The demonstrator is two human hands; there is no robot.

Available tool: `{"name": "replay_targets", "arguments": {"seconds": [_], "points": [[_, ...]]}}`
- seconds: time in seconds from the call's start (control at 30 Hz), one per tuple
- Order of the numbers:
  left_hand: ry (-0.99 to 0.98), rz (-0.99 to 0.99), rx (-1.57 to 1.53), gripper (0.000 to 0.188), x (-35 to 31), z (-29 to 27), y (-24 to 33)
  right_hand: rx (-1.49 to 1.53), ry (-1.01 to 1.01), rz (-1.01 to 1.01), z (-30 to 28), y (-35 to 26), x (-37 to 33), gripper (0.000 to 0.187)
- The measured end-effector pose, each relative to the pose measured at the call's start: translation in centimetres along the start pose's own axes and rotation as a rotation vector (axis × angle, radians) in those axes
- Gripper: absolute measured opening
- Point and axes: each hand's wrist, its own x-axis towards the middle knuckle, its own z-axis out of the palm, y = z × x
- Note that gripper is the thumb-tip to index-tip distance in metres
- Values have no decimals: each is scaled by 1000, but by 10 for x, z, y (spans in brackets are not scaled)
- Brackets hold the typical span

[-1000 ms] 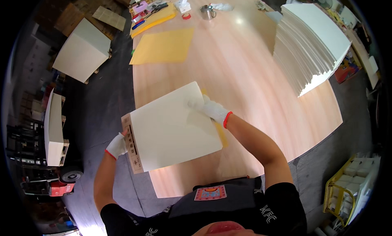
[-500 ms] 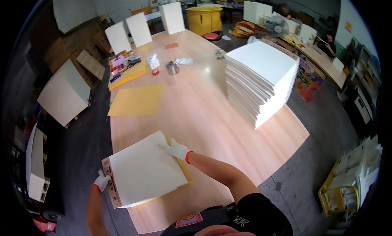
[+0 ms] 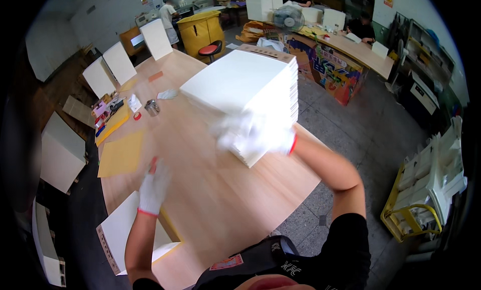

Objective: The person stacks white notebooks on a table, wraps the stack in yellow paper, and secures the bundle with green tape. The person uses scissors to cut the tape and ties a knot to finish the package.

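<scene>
Both hands have left the white board, which now lies flat at the near left corner of the surface, partly over its edge. The right hand is blurred against the near corner of the tall stack of white sheets; whether its grip has closed on a sheet cannot be told. The left hand hovers open, holding nothing. A hasty pull could drag several sheets askew, and the overhanging board could be knocked off.
</scene>
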Motion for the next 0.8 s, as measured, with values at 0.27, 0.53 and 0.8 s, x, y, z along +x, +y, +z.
{"name": "replay_targets", "arguments": {"seconds": [0.27, 0.53, 0.8], "points": [[237, -166, -104, 69, 110, 208, -27, -301, 498, 901, -246, 218, -22, 80], [-80, -164, -91, 48, 142, 211, -30, 135, 196, 1136, -243, 277, 5, 99], [-33, -183, 63, 39, 123, 238, -35, -54, 72, 1088, -256, 243, 7, 101]]}}
